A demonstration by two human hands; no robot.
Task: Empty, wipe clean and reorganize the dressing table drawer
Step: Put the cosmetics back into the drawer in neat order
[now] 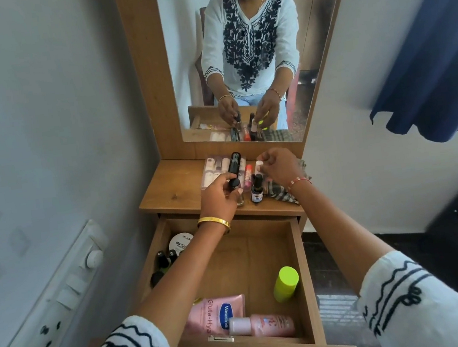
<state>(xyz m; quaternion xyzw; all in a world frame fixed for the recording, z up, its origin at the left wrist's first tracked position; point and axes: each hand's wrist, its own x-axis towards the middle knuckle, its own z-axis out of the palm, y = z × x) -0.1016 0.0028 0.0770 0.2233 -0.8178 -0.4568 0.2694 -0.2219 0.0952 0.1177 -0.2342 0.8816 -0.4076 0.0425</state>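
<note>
We are partway through emptying the drawer (301,265); it stands pulled open below the tabletop (166,189), and much is left in it: a jar (181,242) and dark little bottles (163,260) in its back left corner, a pink pouch (215,315) and a pink bottle (265,326) against its front edge, a green bottle (286,283) near its right wall; our left hand (219,197) curls round a small clear bottle with a black cap (235,185) at the tabletop's front edge; our right hand (277,167) pinches a white-capped bottle (260,165) near the middle, fingers bent around the cap; a black tube (234,162), a red stick (248,172) and a dark dropper bottle (256,190) crowd between the hands, with a nail set box (213,169) behind them and a checked cloth (285,193) at the right edge; to do this step well, we judge, we should set each bottle down upright and let go only once it stands steady, since the upright things are close enough that a nudge could topple one; pack them toward the back edge, leaving room in front for what the drawer yet holds; keep the cloth free of bottles, so that we can lift it for the wiping
</note>
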